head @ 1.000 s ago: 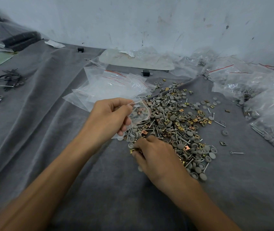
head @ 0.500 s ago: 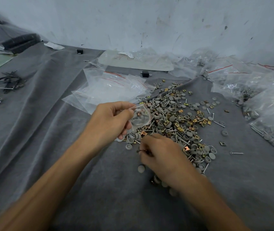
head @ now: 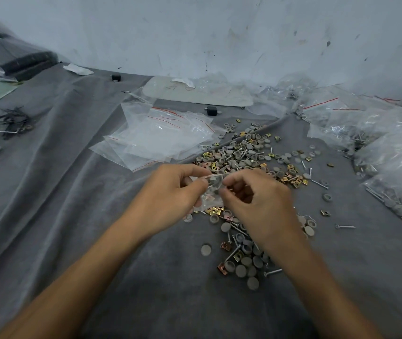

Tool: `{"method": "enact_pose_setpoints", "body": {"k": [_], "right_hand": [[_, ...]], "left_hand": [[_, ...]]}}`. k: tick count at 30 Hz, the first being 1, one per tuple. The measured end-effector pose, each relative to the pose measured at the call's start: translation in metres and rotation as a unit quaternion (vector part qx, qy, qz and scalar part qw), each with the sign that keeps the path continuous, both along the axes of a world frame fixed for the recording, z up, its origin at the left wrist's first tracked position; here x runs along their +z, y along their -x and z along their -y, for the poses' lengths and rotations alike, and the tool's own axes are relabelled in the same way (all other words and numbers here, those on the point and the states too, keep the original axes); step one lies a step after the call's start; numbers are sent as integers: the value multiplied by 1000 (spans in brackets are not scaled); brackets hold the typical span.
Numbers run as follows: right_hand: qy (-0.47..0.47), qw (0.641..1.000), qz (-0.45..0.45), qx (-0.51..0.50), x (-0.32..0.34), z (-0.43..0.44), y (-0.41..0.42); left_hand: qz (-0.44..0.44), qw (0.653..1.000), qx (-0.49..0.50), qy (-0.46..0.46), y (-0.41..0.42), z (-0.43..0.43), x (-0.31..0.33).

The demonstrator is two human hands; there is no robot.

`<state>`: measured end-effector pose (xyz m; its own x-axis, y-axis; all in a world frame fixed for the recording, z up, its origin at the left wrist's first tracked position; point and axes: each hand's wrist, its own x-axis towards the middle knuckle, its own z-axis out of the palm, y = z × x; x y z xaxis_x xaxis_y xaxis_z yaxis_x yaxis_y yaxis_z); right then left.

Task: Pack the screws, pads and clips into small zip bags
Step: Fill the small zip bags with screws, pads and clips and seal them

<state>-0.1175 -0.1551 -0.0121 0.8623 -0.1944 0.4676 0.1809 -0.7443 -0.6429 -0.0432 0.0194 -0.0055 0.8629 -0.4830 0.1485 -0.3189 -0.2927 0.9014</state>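
Note:
A small clear zip bag (head: 211,192) with a few clips and pads inside hangs between my two hands above the grey cloth. My left hand (head: 170,192) pinches its left top edge. On the other side my right hand (head: 256,201) pinches the right top edge with thumb and forefinger. Behind and under the hands spreads a loose heap of grey round pads, brass clips and screws (head: 251,152). A smaller cluster of the same parts (head: 241,263) lies nearer me, below my right wrist.
A stack of empty zip bags (head: 160,135) lies left of the heap. Filled bags (head: 395,167) pile up at the right. A grey cloth (head: 72,216) covers the table, with black ties (head: 11,121) far left and the wall behind.
My right hand has dragged some parts toward me, then risen from the cloth to the bag's mouth. The bag now hangs between both hands.

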Motion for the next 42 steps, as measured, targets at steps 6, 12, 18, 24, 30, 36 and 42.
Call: {"method": "enact_pose_setpoints", "body": {"k": [6,12,18,24,30,36,42], "right_hand": [[-117,993,14,23,0,0,1],[-124,991,11,54,2,-1,3],[-130,990,-19,49,-1,-2,2],[-123,991,37,37,3,10,2],[159,980,-113,24,-17,13,-10],[229,963,-135,42,-29,2,-14],[227,956,-177,62,-24,-1,-12]], "left_hand": [[1,1000,-2,8,-1,-1,0],[-9,1000,0,13,-1,-1,0],[-19,1000,2,12,-2,-1,0],[-71,993,44,79,-5,-5,7],[-91,987,76,107,-10,-9,12],[-90,988,73,104,-9,-10,16],[-93,988,74,100,-6,-9,17]]}}
